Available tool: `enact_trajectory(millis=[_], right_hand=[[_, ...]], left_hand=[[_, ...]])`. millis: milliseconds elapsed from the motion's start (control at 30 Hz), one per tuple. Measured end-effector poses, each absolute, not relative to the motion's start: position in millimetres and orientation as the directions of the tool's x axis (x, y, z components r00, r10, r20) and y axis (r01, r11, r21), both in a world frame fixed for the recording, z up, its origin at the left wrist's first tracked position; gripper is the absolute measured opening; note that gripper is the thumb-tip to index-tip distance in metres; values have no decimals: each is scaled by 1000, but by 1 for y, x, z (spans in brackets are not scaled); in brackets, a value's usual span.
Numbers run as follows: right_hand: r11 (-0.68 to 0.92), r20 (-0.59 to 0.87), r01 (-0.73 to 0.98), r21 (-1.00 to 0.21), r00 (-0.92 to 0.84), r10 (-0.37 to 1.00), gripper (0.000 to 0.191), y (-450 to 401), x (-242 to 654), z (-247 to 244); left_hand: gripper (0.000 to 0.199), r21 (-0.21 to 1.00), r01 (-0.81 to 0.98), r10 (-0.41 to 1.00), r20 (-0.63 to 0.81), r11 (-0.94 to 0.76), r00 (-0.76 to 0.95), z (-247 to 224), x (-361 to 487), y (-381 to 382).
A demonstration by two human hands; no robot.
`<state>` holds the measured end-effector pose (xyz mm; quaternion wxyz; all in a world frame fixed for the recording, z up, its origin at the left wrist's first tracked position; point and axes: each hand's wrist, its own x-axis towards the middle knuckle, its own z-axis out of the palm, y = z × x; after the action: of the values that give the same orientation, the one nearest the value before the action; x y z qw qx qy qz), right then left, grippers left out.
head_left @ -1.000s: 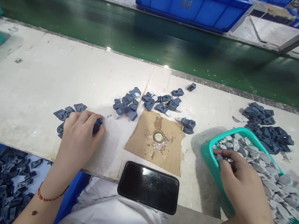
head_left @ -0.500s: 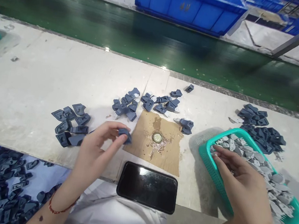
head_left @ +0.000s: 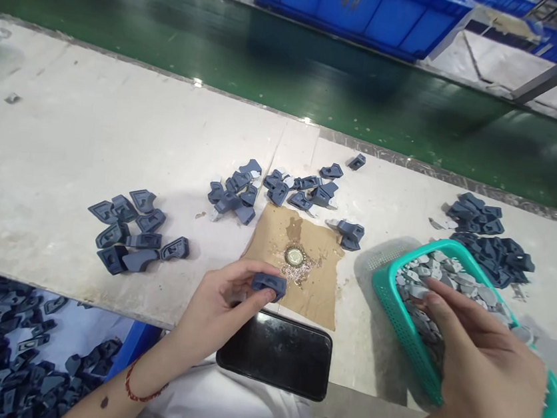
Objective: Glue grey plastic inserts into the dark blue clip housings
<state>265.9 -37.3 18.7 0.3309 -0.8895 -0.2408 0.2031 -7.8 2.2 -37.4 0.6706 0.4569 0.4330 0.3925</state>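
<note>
My left hand (head_left: 231,297) pinches a blue-grey plastic part (head_left: 270,284) between thumb and fingers, over the near edge of the brown cardboard piece (head_left: 317,287). Over the green basket (head_left: 400,313), my right hand (head_left: 478,352) has thumb and fingertips closed on a small light-grey piece (head_left: 418,292). Many loose grey pieces (head_left: 468,284) fill that basket. On the cardboard lies a round, pale metallic disc (head_left: 296,256) with wet-looking spots around it. A black phone (head_left: 275,353) lies just below my left hand.
Blue-grey parts lie in a left group (head_left: 141,240), a middle group (head_left: 232,197) and a right pile (head_left: 491,257). A blue bin (head_left: 135,347) full of such parts stands lower left. Beyond the table (head_left: 92,121) runs a green belt (head_left: 178,30), with a large blue crate (head_left: 351,9) behind.
My left hand has moved right with its part, from beside the left group to the cardboard's near edge. My right hand has shifted slightly right, and a grey piece now shows between its fingertips.
</note>
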Motion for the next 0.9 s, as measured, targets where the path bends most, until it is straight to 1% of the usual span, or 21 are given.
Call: enact_trajectory(millis=[67,133,200,267,333,433,500,567,633,700,833,900], right_hand=[[-621,-152,260,-739,834,531,36,-43,264,16],[-537,-104,240,-809,840,532,33,-48,263,10],[-402,-22,229,-887,846,533,26,-49,260,3],[-264,53,234,-936,834,549,20,-45,253,-2],[-138,128,268,-953,774,620,15,-38,244,-5],[4,222,356,-934,573,789,11,-22,229,-7],[28,218,417,-908,416,883,9,-13,221,-10],[41,194,491,-870,265,944,6,-5,216,-14],[89,196,562,-822,133,971,7,1,212,-20],[146,220,613,-777,47,974,9,4,209,-25],[201,270,692,-693,-9,963,10,7,205,-28],[221,289,721,-656,-31,957,10,8,203,-29]], left_hand=[[12,957,-116,923,-220,267,317,-38,-7,2],[12,954,-111,924,-235,279,303,-39,-7,2],[12,946,-125,920,-253,300,299,-41,-6,2],[12,939,-145,916,-255,311,310,-42,-5,2],[12,937,-167,917,-243,306,316,-43,-4,2],[13,944,-168,925,-224,285,308,-41,-4,1],[16,946,-158,925,-226,283,306,-39,-4,1],[17,945,-151,924,-234,289,302,-38,-3,2],[15,944,-151,925,-240,293,295,-37,-3,2],[14,946,-155,929,-232,285,289,-38,-3,2],[15,964,-142,941,-179,227,286,-41,-5,2],[17,969,-117,941,-177,219,290,-41,-6,1]])
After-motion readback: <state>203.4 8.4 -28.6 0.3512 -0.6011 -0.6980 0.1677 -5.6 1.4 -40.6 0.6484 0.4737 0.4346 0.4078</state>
